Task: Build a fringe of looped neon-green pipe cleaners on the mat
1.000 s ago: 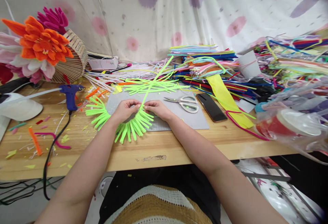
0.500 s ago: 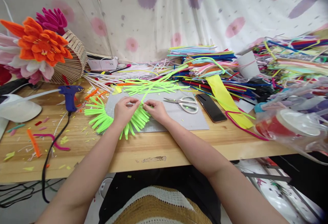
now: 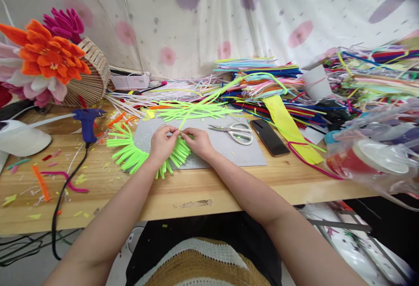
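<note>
My left hand (image 3: 163, 144) and my right hand (image 3: 198, 142) meet over the grey mat, fingertips pinched together. Between them they grip a lime-green pipe cleaner (image 3: 183, 120), whose free part runs up and away from me. Under and around my left hand fans a curved fringe of looped lime-green pipe cleaners (image 3: 129, 153), partly covered by the hand and forearm. My fingers hide where the held stem meets this fringe. A loose heap of lime-green pipe cleaners (image 3: 196, 110) lies just beyond my hands. To the right rest scissors (image 3: 237, 133), slightly spread, on the mat (image 3: 219, 157).
A blue glue gun (image 3: 87, 124) stands at the left, its black cord hanging over the table edge. Behind it is a basket (image 3: 94, 72) with fuzzy flowers. A phone (image 3: 269, 137), yellow strip (image 3: 291, 129) and pipe-cleaner bundles (image 3: 262, 72) fill the right side.
My left hand has shifted slightly to the right, with its wrist turning, and more of the fringe shows beside it. Both hands stay pinched on the pipe cleaner.
</note>
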### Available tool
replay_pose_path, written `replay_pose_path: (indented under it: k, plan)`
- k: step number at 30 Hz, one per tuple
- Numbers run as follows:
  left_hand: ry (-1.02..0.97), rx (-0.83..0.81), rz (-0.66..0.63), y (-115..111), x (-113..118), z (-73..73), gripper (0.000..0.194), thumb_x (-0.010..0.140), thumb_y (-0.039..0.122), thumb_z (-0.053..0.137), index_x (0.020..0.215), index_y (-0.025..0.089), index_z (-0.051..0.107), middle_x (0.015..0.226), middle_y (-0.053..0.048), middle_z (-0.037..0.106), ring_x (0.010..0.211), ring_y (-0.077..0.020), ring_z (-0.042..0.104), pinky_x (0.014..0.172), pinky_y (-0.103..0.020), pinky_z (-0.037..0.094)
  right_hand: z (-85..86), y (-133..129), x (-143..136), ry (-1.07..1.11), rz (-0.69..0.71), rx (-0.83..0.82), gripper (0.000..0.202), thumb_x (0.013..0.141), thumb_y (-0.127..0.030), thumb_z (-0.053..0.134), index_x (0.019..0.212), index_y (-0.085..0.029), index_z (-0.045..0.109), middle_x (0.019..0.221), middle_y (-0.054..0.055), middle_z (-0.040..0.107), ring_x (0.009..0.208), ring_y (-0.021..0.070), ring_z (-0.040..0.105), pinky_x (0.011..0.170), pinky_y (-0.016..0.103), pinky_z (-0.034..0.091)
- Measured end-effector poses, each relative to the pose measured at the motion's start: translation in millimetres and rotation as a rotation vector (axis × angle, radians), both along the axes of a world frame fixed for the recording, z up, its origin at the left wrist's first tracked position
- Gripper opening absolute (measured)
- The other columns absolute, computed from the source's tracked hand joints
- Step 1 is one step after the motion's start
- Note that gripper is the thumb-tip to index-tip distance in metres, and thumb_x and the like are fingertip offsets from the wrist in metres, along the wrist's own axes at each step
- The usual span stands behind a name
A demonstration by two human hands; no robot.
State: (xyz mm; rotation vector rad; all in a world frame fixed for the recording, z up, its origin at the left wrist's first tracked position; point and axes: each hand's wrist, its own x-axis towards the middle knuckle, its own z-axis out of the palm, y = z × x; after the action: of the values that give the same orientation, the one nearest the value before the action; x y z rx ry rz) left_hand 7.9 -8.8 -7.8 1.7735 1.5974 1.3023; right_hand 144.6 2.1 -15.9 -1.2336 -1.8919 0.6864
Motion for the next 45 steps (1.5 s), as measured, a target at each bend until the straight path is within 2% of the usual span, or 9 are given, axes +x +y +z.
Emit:
replay_pose_path:
  k: [4,8,14,17,22,30,34,39,45]
  plan:
    - [0.007,0.032,0.030,0,3,-1.9,0.017,0.071,0.029,0.052,0.074,0.015,0.060,0.079,-0.005,0.059,0.078,-0.0162,0.055,0.060,-0.024,0.043,1.5,0,-2,0.034,-0.010,-0.028,0.019,0.078,-0.026,0.049,0.079,-0.019,0.066,0.080,0.001,0.068,0.075,0.0144,0.059,0.071,0.024,0.039]
    - [-0.080,0.016,0.065,1,7,-4.6,0.014,0.071,0.028,0.052,0.073,0.016,0.058,0.080,-0.004,0.058,0.079,-0.0155,0.054,0.060,-0.023,0.043,-3.3,5,-3,0.157,0.028,-0.107,0.021,0.077,-0.032,0.050,0.078,-0.018,0.066,0.076,0.001,0.066,0.072,0.0129,0.057,0.068,0.023,0.039]
    - [-0.366,-0.176,-0.055,7,4,-4.4,0.023,0.063,0.036,0.061,0.073,0.015,0.062,0.072,-0.002,0.062,0.069,-0.0133,0.055,0.067,-0.025,0.043,-9.8,10,1,0.234,0.060,-0.200,0.024,0.075,-0.035,0.051,0.076,-0.016,0.065,0.069,0.000,0.064,0.064,0.0105,0.053,0.064,0.021,0.039]
    - [-0.492,-0.265,-0.079,8,0,-3.5,0.031,0.058,0.043,0.065,0.073,0.015,0.063,0.069,-0.001,0.063,0.064,-0.0124,0.054,0.063,-0.024,0.042,-8.8,9,2,0.223,0.049,-0.212,0.024,0.075,-0.035,0.052,0.075,-0.015,0.065,0.068,0.000,0.063,0.063,0.0100,0.052,0.063,0.021,0.039]
    - [-0.397,-0.264,-0.040,12,-4,-7.2,0.028,0.054,0.039,0.068,0.067,0.015,0.063,0.065,-0.001,0.061,0.061,-0.0119,0.051,0.059,-0.023,0.039,-10.7,10,1,0.202,0.067,-0.232,0.028,0.074,-0.039,0.052,0.075,-0.015,0.066,0.065,0.000,0.061,0.061,0.0095,0.050,0.059,0.020,0.036]
    - [-0.326,-0.227,-0.081,15,2,-13.8,0.018,0.064,0.034,0.055,0.068,0.016,0.057,0.066,0.001,0.056,0.063,-0.0117,0.048,0.061,-0.023,0.038,-13.1,15,1,0.123,0.174,-0.234,0.032,0.078,-0.041,0.045,0.068,-0.014,0.059,0.058,-0.003,0.052,0.057,0.0078,0.043,0.054,0.020,0.031]
    - [-0.365,-0.262,-0.095,12,3,-9.5,0.018,0.065,0.034,0.055,0.068,0.016,0.055,0.065,0.001,0.055,0.063,-0.0115,0.048,0.062,-0.023,0.038,-10.2,14,2,0.115,0.221,-0.225,0.034,0.079,-0.042,0.043,0.065,-0.014,0.055,0.060,-0.003,0.051,0.058,0.0079,0.042,0.055,0.020,0.031]
    - [-0.467,-0.320,-0.090,11,0,-3.0,0.026,0.060,0.040,0.062,0.069,0.016,0.058,0.063,0.002,0.056,0.059,-0.0103,0.048,0.058,-0.022,0.038,-4.0,13,8,0.002,0.273,-0.219,0.032,0.082,-0.041,0.041,0.074,-0.015,0.057,0.060,-0.003,0.052,0.059,0.0083,0.044,0.058,0.020,0.031]
    - [-0.461,-0.310,-0.072,13,1,-4.4,0.028,0.053,0.039,0.068,0.063,0.015,0.058,0.061,0.002,0.057,0.056,-0.0096,0.047,0.056,-0.022,0.037,-2.0,13,11,0.000,0.288,-0.215,0.030,0.084,-0.038,0.039,0.071,-0.016,0.055,0.060,-0.003,0.049,0.054,0.0067,0.042,0.053,0.019,0.031]
